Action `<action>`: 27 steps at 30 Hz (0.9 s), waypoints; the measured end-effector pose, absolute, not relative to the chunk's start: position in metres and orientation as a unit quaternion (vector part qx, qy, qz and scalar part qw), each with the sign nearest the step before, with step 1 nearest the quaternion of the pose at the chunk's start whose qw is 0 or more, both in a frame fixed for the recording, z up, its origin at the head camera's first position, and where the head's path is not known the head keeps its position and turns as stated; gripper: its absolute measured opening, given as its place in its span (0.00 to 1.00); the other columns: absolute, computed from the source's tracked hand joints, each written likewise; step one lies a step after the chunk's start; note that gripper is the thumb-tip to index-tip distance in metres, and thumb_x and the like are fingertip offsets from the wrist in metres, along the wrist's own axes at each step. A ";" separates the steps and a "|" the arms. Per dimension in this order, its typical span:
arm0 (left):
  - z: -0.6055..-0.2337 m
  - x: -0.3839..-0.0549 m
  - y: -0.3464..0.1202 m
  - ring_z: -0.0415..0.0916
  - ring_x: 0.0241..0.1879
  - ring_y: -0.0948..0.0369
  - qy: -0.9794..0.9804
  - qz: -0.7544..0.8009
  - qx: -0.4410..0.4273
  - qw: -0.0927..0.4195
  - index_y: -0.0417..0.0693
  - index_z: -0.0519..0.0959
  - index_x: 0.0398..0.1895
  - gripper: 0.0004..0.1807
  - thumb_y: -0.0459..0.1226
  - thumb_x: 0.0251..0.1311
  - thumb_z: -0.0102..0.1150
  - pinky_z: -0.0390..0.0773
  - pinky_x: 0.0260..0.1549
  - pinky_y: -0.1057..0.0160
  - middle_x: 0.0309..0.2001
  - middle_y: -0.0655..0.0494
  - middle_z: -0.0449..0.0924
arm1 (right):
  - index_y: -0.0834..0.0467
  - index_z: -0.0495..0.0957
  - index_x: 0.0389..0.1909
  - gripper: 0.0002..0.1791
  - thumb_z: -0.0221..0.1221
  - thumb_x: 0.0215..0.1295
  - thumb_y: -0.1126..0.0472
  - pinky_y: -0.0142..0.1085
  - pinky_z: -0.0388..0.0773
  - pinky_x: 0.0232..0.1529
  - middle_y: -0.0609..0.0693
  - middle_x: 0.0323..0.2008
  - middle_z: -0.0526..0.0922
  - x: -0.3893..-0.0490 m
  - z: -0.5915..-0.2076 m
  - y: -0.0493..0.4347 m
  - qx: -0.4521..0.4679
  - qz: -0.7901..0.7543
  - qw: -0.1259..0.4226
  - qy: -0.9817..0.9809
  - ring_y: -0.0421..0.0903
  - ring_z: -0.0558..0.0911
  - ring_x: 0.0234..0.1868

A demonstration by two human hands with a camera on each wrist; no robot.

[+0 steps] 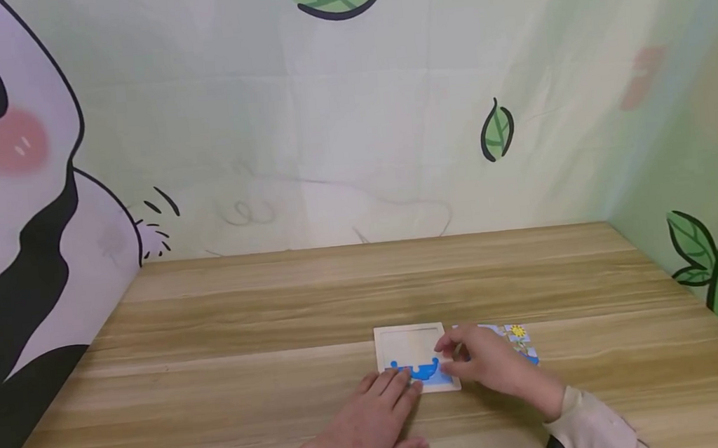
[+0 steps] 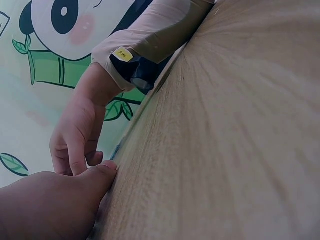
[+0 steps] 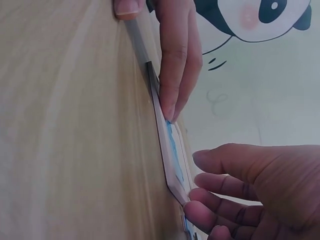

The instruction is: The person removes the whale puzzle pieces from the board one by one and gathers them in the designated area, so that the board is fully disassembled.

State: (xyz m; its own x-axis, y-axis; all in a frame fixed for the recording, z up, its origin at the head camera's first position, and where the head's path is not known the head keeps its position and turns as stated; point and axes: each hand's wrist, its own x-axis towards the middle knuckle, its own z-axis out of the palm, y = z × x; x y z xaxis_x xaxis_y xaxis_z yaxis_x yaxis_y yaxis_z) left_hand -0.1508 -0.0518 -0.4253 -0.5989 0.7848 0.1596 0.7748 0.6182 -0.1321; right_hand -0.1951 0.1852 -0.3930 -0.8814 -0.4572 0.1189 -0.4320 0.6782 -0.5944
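A small jigsaw puzzle tray (image 1: 379, 352) with a pale wooden rim lies on the table. Blue puzzle pieces (image 1: 426, 371) fill its near part, while its far part shows bare board. My left hand (image 1: 363, 420) rests its extended fingers on the near left of the tray, covering that corner. At the tray's right edge is my right hand (image 1: 495, 361), its fingers loosely bent and a gap between thumb and forefinger. The right wrist view shows nothing in that right hand (image 3: 265, 185), with its fingertips right at the tray's rim (image 3: 171, 182).
Loose picture pieces (image 1: 519, 334), one with a yellow sun or flower, lie right of the tray, partly behind the right hand. The wood-grain table (image 1: 221, 403) meets a printed panda backdrop (image 1: 357, 125) at the back and sides.
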 end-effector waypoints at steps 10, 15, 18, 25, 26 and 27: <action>-0.428 -0.150 -0.051 0.65 0.67 0.55 -0.893 0.038 -0.432 0.119 0.47 0.66 0.67 0.37 0.64 0.68 0.34 0.70 0.63 0.55 0.66 0.51 0.68 | 0.62 0.81 0.41 0.14 0.67 0.54 0.62 0.26 0.70 0.29 0.47 0.31 0.75 -0.190 -0.395 0.179 -0.229 -0.307 0.024 0.923 0.35 0.70 0.29; -0.428 -0.150 -0.051 0.66 0.66 0.55 -0.891 0.039 -0.433 0.130 0.47 0.67 0.67 0.37 0.63 0.68 0.35 0.70 0.63 0.55 0.66 0.51 0.69 | 0.61 0.81 0.40 0.13 0.67 0.53 0.62 0.26 0.68 0.29 0.46 0.29 0.73 -0.189 -0.395 0.176 -0.228 -0.282 0.011 0.932 0.36 0.69 0.28; -0.428 -0.149 -0.051 0.66 0.66 0.55 -0.892 0.038 -0.433 0.127 0.47 0.67 0.67 0.37 0.63 0.68 0.34 0.70 0.63 0.55 0.66 0.51 0.69 | 0.59 0.81 0.38 0.12 0.68 0.52 0.62 0.27 0.68 0.29 0.46 0.28 0.72 -0.188 -0.395 0.176 -0.229 -0.271 0.007 0.935 0.37 0.69 0.28; -0.428 -0.149 -0.049 0.65 0.67 0.55 -0.896 0.038 -0.429 0.112 0.47 0.66 0.68 0.38 0.63 0.68 0.33 0.69 0.64 0.54 0.67 0.51 0.68 | 0.58 0.79 0.37 0.12 0.68 0.52 0.61 0.27 0.68 0.29 0.46 0.29 0.73 -0.188 -0.395 0.176 -0.232 -0.276 0.013 0.933 0.38 0.69 0.29; -0.427 -0.149 -0.049 0.65 0.67 0.55 -0.896 0.038 -0.429 0.112 0.47 0.66 0.68 0.38 0.63 0.68 0.33 0.69 0.64 0.54 0.67 0.51 0.68 | 0.59 0.79 0.37 0.12 0.68 0.52 0.61 0.27 0.68 0.29 0.46 0.29 0.73 -0.188 -0.395 0.177 -0.232 -0.279 0.015 0.932 0.38 0.69 0.28; -0.427 -0.149 -0.049 0.65 0.67 0.55 -0.896 0.038 -0.428 0.111 0.47 0.66 0.68 0.38 0.63 0.68 0.33 0.69 0.64 0.54 0.67 0.51 0.68 | 0.59 0.78 0.37 0.12 0.68 0.52 0.62 0.27 0.68 0.29 0.46 0.29 0.72 -0.189 -0.395 0.177 -0.233 -0.282 0.016 0.930 0.38 0.69 0.28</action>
